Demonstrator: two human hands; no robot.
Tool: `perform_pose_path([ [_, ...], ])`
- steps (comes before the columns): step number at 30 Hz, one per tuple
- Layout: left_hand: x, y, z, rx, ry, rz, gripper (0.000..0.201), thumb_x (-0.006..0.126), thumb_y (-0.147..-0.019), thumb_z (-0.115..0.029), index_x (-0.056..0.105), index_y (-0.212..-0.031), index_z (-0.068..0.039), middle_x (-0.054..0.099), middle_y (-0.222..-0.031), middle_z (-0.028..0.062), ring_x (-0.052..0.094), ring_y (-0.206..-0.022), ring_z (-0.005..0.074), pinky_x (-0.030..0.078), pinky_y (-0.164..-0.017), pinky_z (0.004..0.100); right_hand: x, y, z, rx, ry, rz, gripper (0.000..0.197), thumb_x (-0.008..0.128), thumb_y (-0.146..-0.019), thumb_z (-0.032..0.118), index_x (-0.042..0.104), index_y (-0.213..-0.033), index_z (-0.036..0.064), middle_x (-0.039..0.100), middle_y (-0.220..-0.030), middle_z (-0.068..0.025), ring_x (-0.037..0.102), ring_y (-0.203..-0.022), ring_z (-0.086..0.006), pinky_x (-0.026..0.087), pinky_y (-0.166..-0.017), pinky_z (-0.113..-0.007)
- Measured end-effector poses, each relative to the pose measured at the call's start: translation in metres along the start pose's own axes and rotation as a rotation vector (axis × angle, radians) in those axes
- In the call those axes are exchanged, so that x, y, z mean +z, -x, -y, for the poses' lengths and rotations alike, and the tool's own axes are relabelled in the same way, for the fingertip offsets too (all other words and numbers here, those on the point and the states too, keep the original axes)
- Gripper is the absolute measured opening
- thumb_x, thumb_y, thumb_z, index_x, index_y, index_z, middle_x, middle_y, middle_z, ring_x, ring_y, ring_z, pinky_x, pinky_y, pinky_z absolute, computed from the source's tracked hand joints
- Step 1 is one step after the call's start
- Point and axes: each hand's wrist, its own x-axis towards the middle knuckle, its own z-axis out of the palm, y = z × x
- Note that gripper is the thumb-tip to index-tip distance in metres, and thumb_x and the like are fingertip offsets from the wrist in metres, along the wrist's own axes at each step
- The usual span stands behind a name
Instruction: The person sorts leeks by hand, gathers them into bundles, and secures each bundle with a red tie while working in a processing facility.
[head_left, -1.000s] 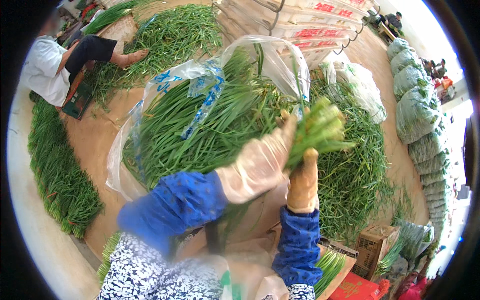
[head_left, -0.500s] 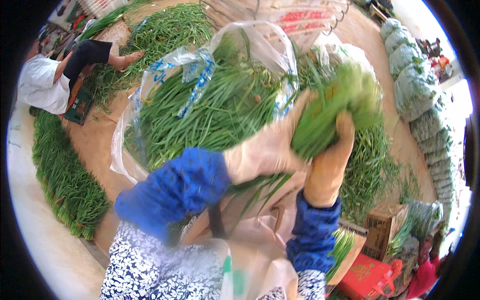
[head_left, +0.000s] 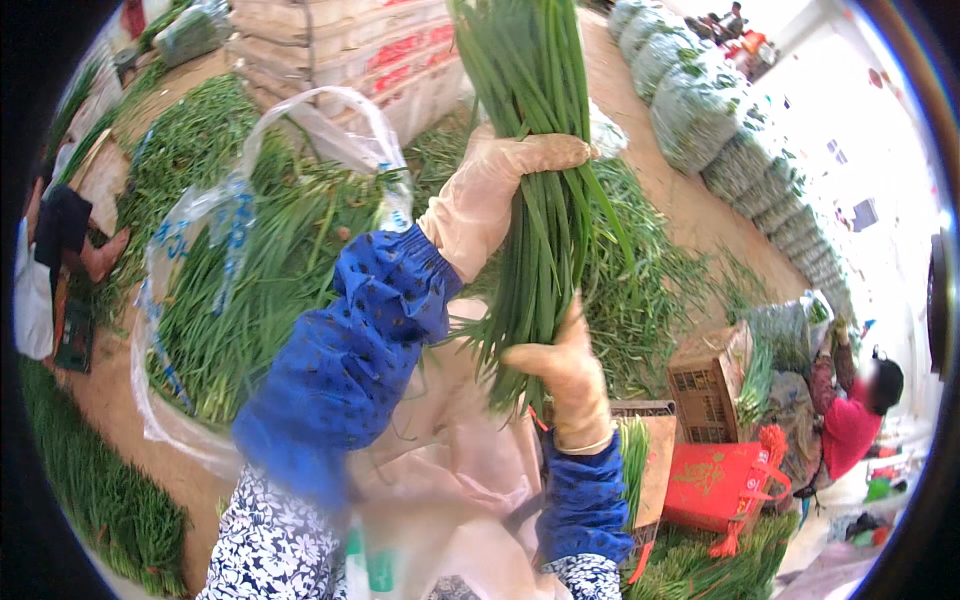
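Note:
A thick bunch of long green garlic chives (head_left: 545,225) hangs upright in front of me, its top running out of view. My left hand (head_left: 490,190), in a pale thin glove, is closed around its upper part, the thumb lying across the front. Lower down, my right hand (head_left: 565,380), gloved too, grips the bottom end with its thumb over the leaves; some of its fingers are hidden. To the left, a large clear plastic bag (head_left: 150,390) with blue print lies open, full of loose chives (head_left: 270,270).
Stacked white crates (head_left: 340,50) stand behind the bag. Heaped loose greens (head_left: 640,290) lie to the right, near a brown crate (head_left: 710,380) and a red bag (head_left: 710,480). Stuffed sacks (head_left: 690,115) line the far right. A person in pink (head_left: 850,430) is at right, another person's leg (head_left: 65,235) at left.
The blurred bunch has swung upright and come into sharp view, with both hands still on it. My view has turned to the right, so the bag sits farther left.

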Motion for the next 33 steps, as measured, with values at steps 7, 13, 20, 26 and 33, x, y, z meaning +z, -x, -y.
perform_pose_path([
  [7, 0.010, -0.024, 0.049, -0.124, -0.033, 0.282, 0.042, 0.065, -0.090, -0.024, 0.059, -0.125, -0.001, 0.066, -0.116, 0.0103, 0.065, -0.102, 0.0206, 0.052, -0.090, 0.0340, -0.010, -0.018, 0.006, -0.153, 0.409, -0.481, 0.037, 0.076, -0.075, 0.003, 0.061, -0.109, 0.0029, 0.062, -0.093, -0.0026, 0.057, -0.084, -0.0129, 0.048, -0.076, -0.027],
  [13, -0.105, 0.029, 0.034, -0.163, -0.388, 0.138, 0.061, 0.065, -0.094, -0.019, 0.039, -0.148, -0.006, 0.062, -0.127, 0.0151, 0.059, -0.117, 0.0213, 0.048, -0.098, 0.0349, -0.028, -0.045, 0.007, -0.039, 0.233, -0.602, 0.016, 0.072, -0.079, 0.006, 0.065, -0.094, 0.0018, 0.062, -0.084, -0.0024, 0.057, -0.069, -0.0135, 0.047, -0.065, -0.028],
  [20, -0.150, 0.110, -0.016, -0.233, -0.739, -0.503, 0.041, 0.072, -0.089, -0.017, 0.059, -0.125, -0.003, 0.068, -0.101, 0.0059, 0.060, -0.082, 0.0071, 0.049, -0.072, 0.0227, -0.209, 0.007, -0.265, 0.474, 1.224, -0.244, 0.023, 0.063, -0.087, 0.019, 0.065, -0.096, -0.0022, 0.069, -0.084, -0.0186, 0.066, -0.077, -0.0321, 0.054, -0.069, -0.039],
  [26, -0.147, 0.093, 0.041, 0.410, -1.588, 0.297, 0.058, 0.067, -0.089, -0.037, 0.053, -0.136, -0.006, 0.063, -0.126, 0.0167, 0.062, -0.110, 0.0343, 0.044, -0.103, 0.0402, -0.196, -0.003, -0.218, 0.728, 1.056, -0.047, 0.023, 0.065, -0.081, 0.016, 0.066, -0.092, -0.0049, 0.068, -0.081, -0.0214, 0.067, -0.074, -0.0331, 0.052, -0.063, -0.042],
  [33, -0.091, 0.064, 0.084, -0.586, -1.633, 0.543, 0.074, 0.053, -0.081, -0.074, 0.069, -0.096, -0.003, 0.069, -0.095, 0.0198, 0.066, -0.092, 0.0380, 0.050, -0.083, 0.0460, -0.152, -0.042, -0.110, 0.830, 0.808, -0.092, 0.009, 0.065, -0.070, -0.003, 0.061, -0.078, -0.0018, 0.057, -0.064, -0.0073, 0.055, -0.052, -0.0203, 0.045, -0.047, -0.035],
])
